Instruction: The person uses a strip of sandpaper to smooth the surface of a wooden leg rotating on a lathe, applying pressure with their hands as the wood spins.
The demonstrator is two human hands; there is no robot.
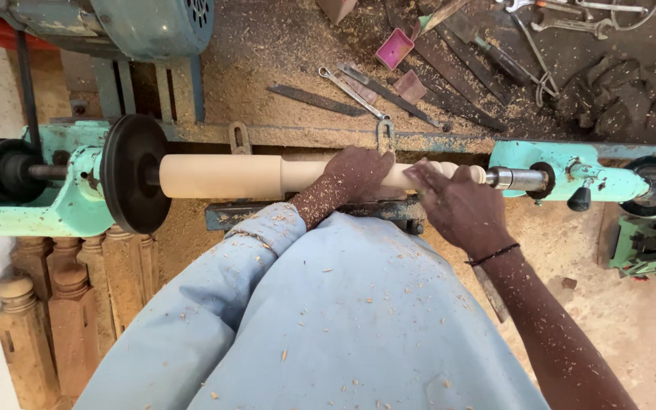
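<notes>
Lathe [55,205]: turquoise frame across the view, black faceplate [132,173] at one end, tailstock [582,176] at the other; belts run off the near end.
Bench [305,53]: behind the lathe, deep in sawdust and shavings.
Blank [225,176]: pale wooden cylinder held between faceplate and tailstock – thick and plain near the faceplate, stepped down to a thinner neck, with rounded beads showing beside the tailstock.
Progress: judging by the shape, the tailstock end is already turned and beaded; the thick section looks untouched, so most of the length is left to shape.
Spindles [62,304]: finished turned posts stacked below the lathe, darker wood.
Left hand [358,173]: lies over the thin neck, fingers curled down around it, dusted with chips.
Right hand [457,205]: just beside the left, fingers pressed together and flat toward the beaded part; whether they pinch a tool I cannot tell – the tips hide it.
Tools [389,95]: wrenches, chisels and flat files scattered on the bench, well apart from the hands.
Tray [394,48]: small, pink, among them.
</notes>
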